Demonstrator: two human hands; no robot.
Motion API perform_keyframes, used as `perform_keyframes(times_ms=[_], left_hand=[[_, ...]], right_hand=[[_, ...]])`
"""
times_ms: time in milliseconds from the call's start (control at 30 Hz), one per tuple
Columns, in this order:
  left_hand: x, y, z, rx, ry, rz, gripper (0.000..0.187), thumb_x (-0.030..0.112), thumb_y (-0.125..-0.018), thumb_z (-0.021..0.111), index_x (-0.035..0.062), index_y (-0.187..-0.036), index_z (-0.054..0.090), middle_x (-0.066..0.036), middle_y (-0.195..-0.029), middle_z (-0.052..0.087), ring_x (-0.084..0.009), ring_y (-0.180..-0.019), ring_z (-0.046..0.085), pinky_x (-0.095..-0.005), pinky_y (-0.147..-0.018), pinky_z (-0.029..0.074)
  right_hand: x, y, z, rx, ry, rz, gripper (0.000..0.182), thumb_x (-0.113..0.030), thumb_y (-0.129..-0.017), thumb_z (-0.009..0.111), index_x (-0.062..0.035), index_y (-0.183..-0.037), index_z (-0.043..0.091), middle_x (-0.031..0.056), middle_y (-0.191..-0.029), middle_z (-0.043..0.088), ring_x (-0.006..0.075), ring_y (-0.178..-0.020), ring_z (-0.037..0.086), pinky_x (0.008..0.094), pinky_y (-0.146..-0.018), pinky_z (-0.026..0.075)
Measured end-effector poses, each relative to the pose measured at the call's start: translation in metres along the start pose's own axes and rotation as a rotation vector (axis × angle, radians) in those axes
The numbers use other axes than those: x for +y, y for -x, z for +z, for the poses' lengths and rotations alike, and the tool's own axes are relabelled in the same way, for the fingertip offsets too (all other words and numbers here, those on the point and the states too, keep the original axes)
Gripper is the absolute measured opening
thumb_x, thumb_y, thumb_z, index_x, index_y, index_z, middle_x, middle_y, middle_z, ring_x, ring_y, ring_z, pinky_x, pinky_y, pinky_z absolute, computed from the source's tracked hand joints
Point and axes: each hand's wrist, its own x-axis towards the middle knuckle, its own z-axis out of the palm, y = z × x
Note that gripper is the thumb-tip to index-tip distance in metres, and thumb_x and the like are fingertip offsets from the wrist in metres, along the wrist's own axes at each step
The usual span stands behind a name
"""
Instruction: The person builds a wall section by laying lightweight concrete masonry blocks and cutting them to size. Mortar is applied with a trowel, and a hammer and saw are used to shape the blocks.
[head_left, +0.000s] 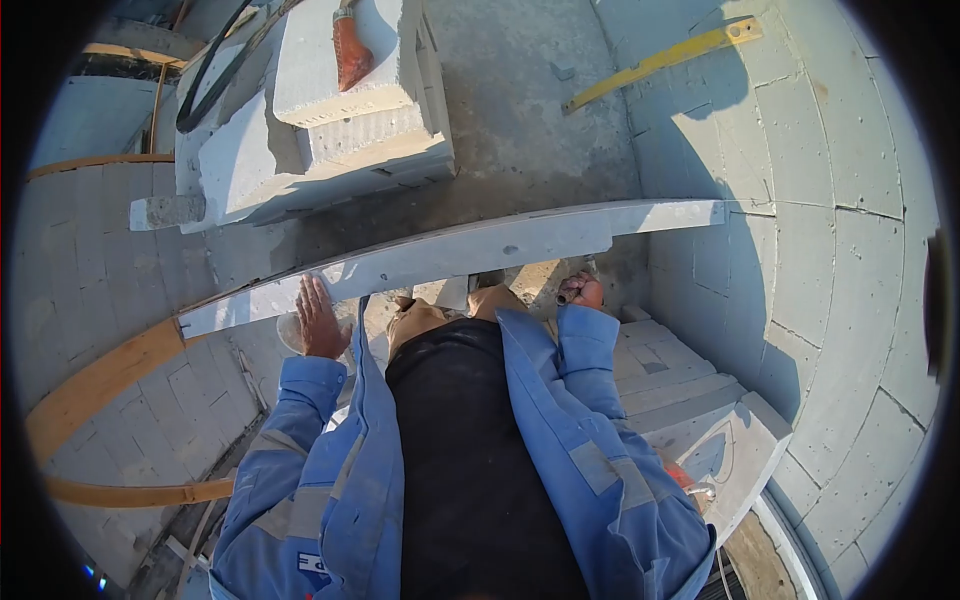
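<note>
A long pale block course (480,246) runs across the view in front of my body. My left hand (321,318) lies flat against its near side toward the left end, fingers stretched out and pointing forward. To the right, my right hand (581,291) is just below the course, near its right part, with the fingers curled in. What the right hand holds, if anything, is too small to make out.
White blocks (350,130) are stacked ahead on the left, with a red-handled tool (350,50) on top. A yellow level (665,62) leans at the block wall (830,250) on the right. More blocks (670,375) lie beside my right arm; curved wooden boards (110,385) are at left.
</note>
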Motion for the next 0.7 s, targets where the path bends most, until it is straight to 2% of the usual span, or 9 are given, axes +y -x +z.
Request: perform_keyframes(times_ms=[33, 100, 167, 233, 300, 367, 467, 600, 700], left_hand=[[-0.003, 0.0, 0.006, 0.041, -0.016, 0.014, 0.11, 0.026, -0.073, 0.079, -0.0072, -0.153, 0.012, -0.029, -0.161, 0.01, -0.043, -0.15, 0.011, -0.053, -0.121, 0.015], [-0.012, -0.002, 0.025, 0.081, -0.028, 0.023, 0.107, 0.025, -0.075, 0.077, -0.007, -0.153, 0.012, -0.029, -0.161, 0.011, -0.043, -0.15, 0.013, -0.0532, -0.12, 0.016], [-0.021, -0.005, 0.042, 0.265, -0.175, 0.1, 0.1, 0.022, -0.078, 0.074, -0.0066, -0.153, 0.014, -0.027, -0.161, 0.013, -0.0423, -0.15, 0.014, -0.0525, -0.12, 0.018], [-0.027, -0.003, 0.051, 0.266, -0.28, 0.094, 0.102, 0.024, -0.077, 0.075, -0.0063, -0.153, 0.015, -0.026, -0.162, 0.013, -0.0418, -0.15, 0.014, -0.0519, -0.12, 0.018], [-0.02, -0.005, 0.043, 0.275, -0.385, 0.085, 0.103, 0.026, -0.077, 0.076, -0.0061, -0.153, 0.015, -0.025, -0.162, 0.013, -0.0413, -0.15, 0.015, -0.0512, -0.12, 0.019], [-0.006, 0.0, 0.017, 0.101, -0.076, 0.01, 0.107, 0.034, -0.076, 0.078, -0.0061, -0.154, 0.015, -0.025, -0.162, 0.012, -0.0411, -0.15, 0.014, -0.0511, -0.121, 0.019], [0.01, -0.002, -0.01, -0.059, -0.027, -0.069, 0.112, 0.04, -0.075, 0.079, -0.0067, -0.153, 0.014, -0.026, -0.162, 0.012, -0.042, -0.15, 0.014, -0.0523, -0.121, 0.017], [0.02, -0.001, -0.012, -0.051, 0.005, -0.087, 0.105, 0.043, -0.082, 0.074, -0.0084, -0.152, 0.016, -0.028, -0.161, 0.012, -0.0434, -0.15, 0.014, -0.054, -0.121, 0.015], [0.024, -0.002, -0.002, 0.107, 0.02, -0.085, 0.096, 0.045, -0.089, 0.066, -0.0099, -0.151, 0.018, -0.03, -0.16, 0.012, -0.0446, -0.149, 0.013, -0.0551, -0.12, 0.014]], right_hand=[[-0.005, -0.003, -0.005, 0.002, 0.011, 0.004, 0.026, -0.009, -0.091, 0.05, -0.0156, -0.067, 0.042, -0.0039, -0.058, 0.041, 0.0085, -0.046, 0.041, 0.0222, -0.043, 0.042], [-0.018, -0.014, -0.018, -0.202, 0.03, 0.168, 0.023, -0.009, -0.092, 0.05, -0.0149, -0.07, 0.044, -0.0051, -0.059, 0.041, 0.0071, -0.045, 0.04, 0.021, -0.044, 0.042], [-0.027, -0.009, -0.023, -0.242, 0.102, 0.177, 0.022, -0.009, -0.091, 0.05, -0.015, -0.071, 0.044, -0.0056, -0.059, 0.04, 0.0064, -0.045, 0.04, 0.0211, -0.044, 0.042], [-0.034, 0.002, -0.025, -0.281, 0.172, 0.183, 0.021, -0.009, -0.091, 0.051, -0.0151, -0.072, 0.045, -0.0061, -0.059, 0.04, 0.0057, -0.046, 0.04, 0.0211, -0.044, 0.043], [-0.041, 0.008, -0.026, -0.141, 0.284, 0.07, 0.02, -0.011, -0.091, 0.053, -0.0157, -0.074, 0.044, -0.0062, -0.059, 0.039, 0.0056, -0.046, 0.04, 0.0223, -0.043, 0.04], [-0.054, 0.014, -0.032, -0.103, 0.36, -0.016, 0.021, -0.012, -0.092, 0.054, -0.016, -0.074, 0.044, -0.0064, -0.06, 0.039, 0.0059, -0.046, 0.039, 0.0231, -0.042, 0.038], [-0.098, 0.02, -0.041, -0.049, 0.473, -0.168, 0.022, -0.014, -0.092, 0.056, -0.0164, -0.074, 0.043, -0.0061, -0.061, 0.038, 0.0064, -0.046, 0.038, 0.0244, -0.041, 0.035], [-0.162, 0.03, -0.035, 0.017, 0.576, -0.338, 0.019, -0.017, -0.09, 0.06, -0.0156, -0.077, 0.045, -0.0046, -0.062, 0.037, 0.0077, -0.049, 0.039, 0.0267, -0.044, 0.035], [-0.19, 0.028, -0.022, 0.018, 0.647, -0.403, 0.02, -0.018, -0.09, 0.061, -0.016, -0.078, 0.045, -0.0048, -0.063, 0.037, 0.0078, -0.047, 0.038, 0.0265, -0.044, 0.034]])
